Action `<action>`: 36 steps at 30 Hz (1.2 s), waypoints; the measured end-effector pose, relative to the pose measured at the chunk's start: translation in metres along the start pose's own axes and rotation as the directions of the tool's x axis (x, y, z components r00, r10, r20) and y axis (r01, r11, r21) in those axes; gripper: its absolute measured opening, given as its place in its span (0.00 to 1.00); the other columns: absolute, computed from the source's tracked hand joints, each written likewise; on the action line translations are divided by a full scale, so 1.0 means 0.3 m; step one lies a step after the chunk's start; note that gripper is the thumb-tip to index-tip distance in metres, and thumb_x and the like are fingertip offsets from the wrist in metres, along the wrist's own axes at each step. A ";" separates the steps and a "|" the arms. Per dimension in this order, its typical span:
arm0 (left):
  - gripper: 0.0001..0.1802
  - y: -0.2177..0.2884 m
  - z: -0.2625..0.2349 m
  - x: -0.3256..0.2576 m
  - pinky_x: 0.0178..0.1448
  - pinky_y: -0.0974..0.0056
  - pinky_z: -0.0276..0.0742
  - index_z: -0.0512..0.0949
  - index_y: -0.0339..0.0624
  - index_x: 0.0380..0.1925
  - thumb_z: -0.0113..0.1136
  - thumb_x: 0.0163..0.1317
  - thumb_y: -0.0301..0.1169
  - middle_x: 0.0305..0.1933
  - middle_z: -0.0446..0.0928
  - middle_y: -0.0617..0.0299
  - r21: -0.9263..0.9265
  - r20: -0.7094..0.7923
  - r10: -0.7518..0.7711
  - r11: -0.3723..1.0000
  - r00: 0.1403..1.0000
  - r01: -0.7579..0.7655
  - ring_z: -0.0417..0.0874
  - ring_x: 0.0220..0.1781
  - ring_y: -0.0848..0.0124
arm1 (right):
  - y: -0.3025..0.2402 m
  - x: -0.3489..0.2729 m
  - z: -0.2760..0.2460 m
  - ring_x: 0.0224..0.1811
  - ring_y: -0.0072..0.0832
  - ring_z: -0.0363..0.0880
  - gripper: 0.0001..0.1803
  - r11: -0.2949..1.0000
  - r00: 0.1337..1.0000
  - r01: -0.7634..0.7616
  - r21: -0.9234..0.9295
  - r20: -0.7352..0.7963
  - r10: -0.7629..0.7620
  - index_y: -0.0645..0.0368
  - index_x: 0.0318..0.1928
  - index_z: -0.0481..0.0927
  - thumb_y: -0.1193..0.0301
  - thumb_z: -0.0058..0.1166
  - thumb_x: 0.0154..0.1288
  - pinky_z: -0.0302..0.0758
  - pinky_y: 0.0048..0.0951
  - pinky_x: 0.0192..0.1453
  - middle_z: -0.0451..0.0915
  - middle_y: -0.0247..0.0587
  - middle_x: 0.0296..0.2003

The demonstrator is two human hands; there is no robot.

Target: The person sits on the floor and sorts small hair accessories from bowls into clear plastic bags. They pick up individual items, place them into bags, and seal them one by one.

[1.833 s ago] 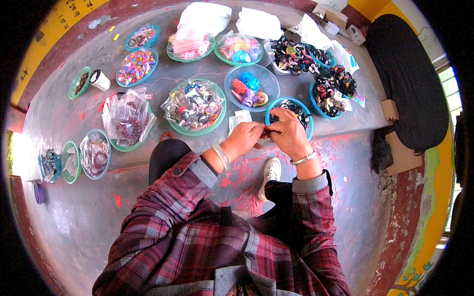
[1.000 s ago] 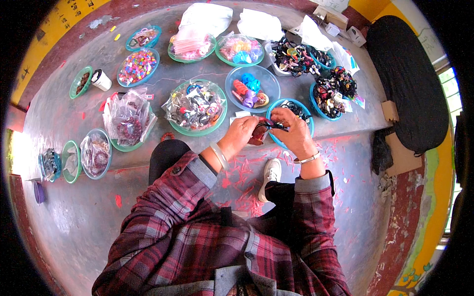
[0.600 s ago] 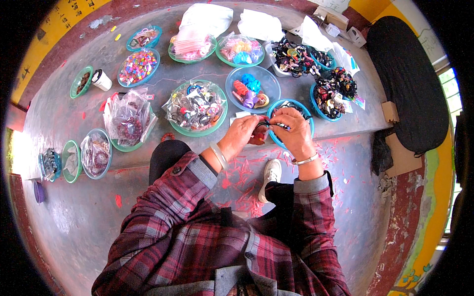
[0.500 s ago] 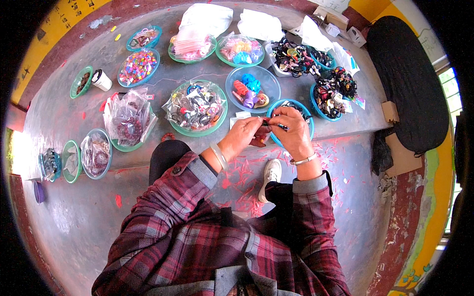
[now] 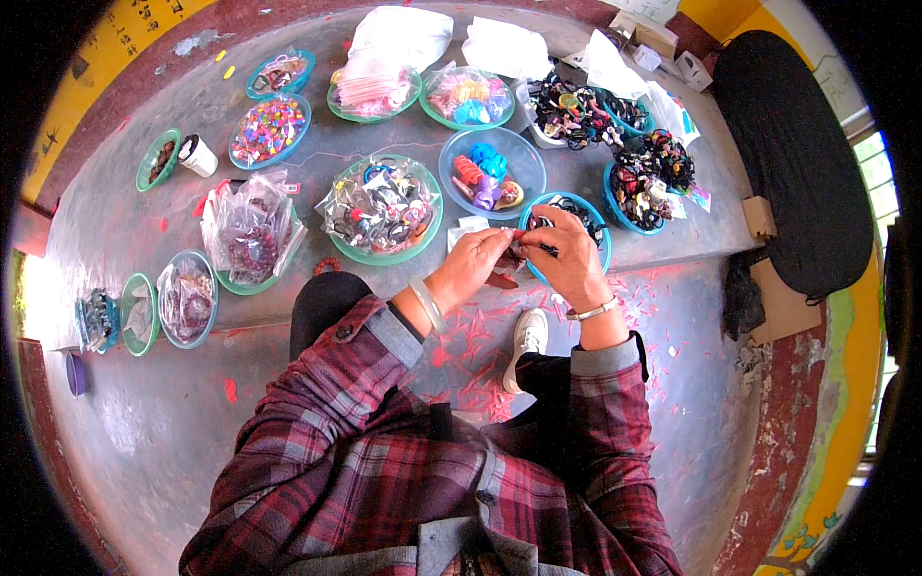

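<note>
My left hand [image 5: 473, 259] and my right hand [image 5: 569, 252] meet in front of me, both with fingertips pinched together. Between them is a small dark red item [image 5: 502, 280], its lower part hanging under the fingers; its kind is too small and covered to make out. A bangle circles each wrist. Just behind my right hand is a blue basket [image 5: 606, 252] with black hair ties in it. White paper [image 5: 463, 230] lies on the ledge past my left hand.
A blue bowl [image 5: 447, 182] with colourful scrunchies and a green bowl [image 5: 434, 233] of bagged hair ties stand ahead. More bowls, bagged beads [image 5: 254, 252] and white bags [image 5: 401, 36] spread around. Red scraps [image 5: 461, 338] litter the floor near my white shoe [image 5: 528, 343].
My right fingers have shifted slightly over the dark red item, and its hanging part has changed shape. My arms and the bowls stay where they were.
</note>
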State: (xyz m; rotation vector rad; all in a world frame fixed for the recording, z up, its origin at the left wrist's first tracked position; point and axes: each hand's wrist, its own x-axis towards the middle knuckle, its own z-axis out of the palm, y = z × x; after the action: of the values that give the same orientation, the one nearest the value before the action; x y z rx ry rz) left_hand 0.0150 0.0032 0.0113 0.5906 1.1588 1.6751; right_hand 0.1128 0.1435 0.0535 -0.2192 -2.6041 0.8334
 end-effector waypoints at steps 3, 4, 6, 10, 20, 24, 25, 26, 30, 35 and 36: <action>0.20 -0.001 -0.005 -0.002 0.35 0.66 0.80 0.71 0.37 0.44 0.40 0.66 0.43 0.40 0.74 0.59 -0.063 -0.049 -0.012 0.998 0.999 0.009 0.77 0.39 0.71 | -0.049 0.010 -0.021 0.53 0.44 0.68 0.10 0.999 0.999 0.033 0.035 0.042 -0.035 0.57 0.30 0.82 0.74 0.59 0.42 0.66 0.37 0.56 0.71 0.49 0.49; 0.21 0.003 -0.003 -0.003 0.36 0.65 0.80 0.70 0.37 0.46 0.40 0.66 0.43 0.41 0.74 0.58 -0.072 -0.051 -0.017 0.997 0.999 0.013 0.77 0.41 0.70 | -0.050 0.010 -0.018 0.54 0.44 0.67 0.10 0.999 0.998 0.048 0.009 0.049 -0.048 0.57 0.30 0.82 0.74 0.59 0.42 0.66 0.38 0.57 0.71 0.49 0.49; 0.22 0.012 0.001 -0.007 0.38 0.65 0.79 0.70 0.38 0.48 0.40 0.65 0.43 0.44 0.74 0.57 -0.085 -0.048 -0.030 0.996 0.998 0.026 0.77 0.42 0.69 | -0.052 0.008 -0.010 0.55 0.45 0.66 0.11 0.996 0.995 0.078 -0.042 0.064 -0.075 0.56 0.31 0.82 0.74 0.59 0.41 0.65 0.38 0.58 0.70 0.49 0.50; 0.22 0.035 0.008 -0.020 0.38 0.65 0.79 0.69 0.37 0.49 0.40 0.65 0.43 0.44 0.74 0.56 -0.083 -0.027 -0.048 0.995 0.998 0.045 0.77 0.42 0.69 | -0.056 0.008 -0.006 0.57 0.47 0.64 0.12 0.994 0.988 0.092 -0.063 0.129 -0.083 0.56 0.32 0.82 0.74 0.59 0.41 0.64 0.39 0.59 0.70 0.50 0.50; 0.20 0.017 0.002 -0.016 0.38 0.68 0.80 0.70 0.36 0.46 0.43 0.65 0.42 0.40 0.73 0.59 -0.133 0.029 -0.040 0.990 0.999 0.044 0.77 0.39 0.72 | -0.003 0.003 0.025 0.53 0.47 0.67 0.07 0.989 0.971 0.143 -0.030 0.199 -0.134 0.63 0.27 0.79 0.74 0.56 0.44 0.65 0.40 0.57 0.74 0.49 0.43; 0.20 0.021 0.013 -0.010 0.42 0.68 0.78 0.68 0.37 0.52 0.45 0.65 0.38 0.45 0.73 0.60 -0.161 0.055 0.026 0.987 0.998 -0.017 0.76 0.43 0.73 | 0.021 -0.007 0.048 0.50 0.45 0.70 0.06 0.998 0.998 0.058 -0.022 -0.005 -0.058 0.62 0.26 0.79 0.76 0.56 0.44 0.68 0.38 0.54 0.75 0.48 0.41; 0.19 0.031 0.018 -0.012 0.44 0.66 0.78 0.67 0.37 0.52 0.45 0.65 0.36 0.46 0.72 0.59 -0.154 0.071 0.032 0.988 0.997 -0.021 0.76 0.44 0.72 | 0.021 -0.005 0.047 0.49 0.45 0.71 0.06 0.999 0.999 0.050 -0.006 -0.020 -0.050 0.62 0.26 0.78 0.76 0.56 0.43 0.69 0.38 0.53 0.76 0.48 0.40; 0.19 0.037 0.021 -0.012 0.45 0.65 0.77 0.67 0.37 0.52 0.45 0.65 0.35 0.47 0.72 0.59 -0.147 0.086 0.038 0.989 0.996 -0.025 0.76 0.46 0.71 | 0.023 -0.001 0.045 0.48 0.44 0.72 0.06 0.999 0.999 0.043 0.010 -0.034 -0.042 0.62 0.26 0.78 0.77 0.57 0.43 0.69 0.37 0.52 0.76 0.48 0.39; 0.18 -0.001 -0.003 0.013 0.46 0.65 0.77 0.66 0.37 0.53 0.44 0.65 0.32 0.46 0.73 0.58 -0.228 0.105 0.039 0.973 0.994 -0.014 0.76 0.44 0.70 | -0.005 0.009 0.030 0.43 0.39 0.76 0.09 0.992 0.998 -0.055 0.113 -0.037 0.060 0.61 0.30 0.76 0.78 0.58 0.43 0.71 0.33 0.49 0.77 0.46 0.36; 0.16 0.004 -0.009 0.009 0.43 0.65 0.78 0.67 0.36 0.51 0.42 0.66 0.32 0.43 0.75 0.56 -0.231 0.000 0.027 0.973 1.000 -0.026 0.78 0.41 0.67 | -0.046 0.023 0.018 0.40 0.24 0.75 0.11 0.761 0.926 -0.349 0.547 0.078 0.368 0.62 0.34 0.75 0.77 0.59 0.48 0.71 0.23 0.43 0.78 0.40 0.36; 0.16 0.004 -0.013 0.007 0.42 0.65 0.78 0.67 0.36 0.51 0.42 0.66 0.32 0.43 0.74 0.56 -0.238 -0.011 0.046 0.970 0.999 -0.048 0.79 0.41 0.67 | -0.057 0.027 0.014 0.39 0.22 0.75 0.11 0.668 0.911 -0.375 0.643 0.123 0.393 0.62 0.36 0.75 0.77 0.59 0.49 0.71 0.21 0.42 0.78 0.38 0.36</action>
State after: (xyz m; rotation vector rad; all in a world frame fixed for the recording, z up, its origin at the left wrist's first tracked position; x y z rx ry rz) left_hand 0.0105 0.0035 0.0105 0.4655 0.9350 1.8246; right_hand 0.1033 0.1295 0.0632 -0.5781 -2.0794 1.8229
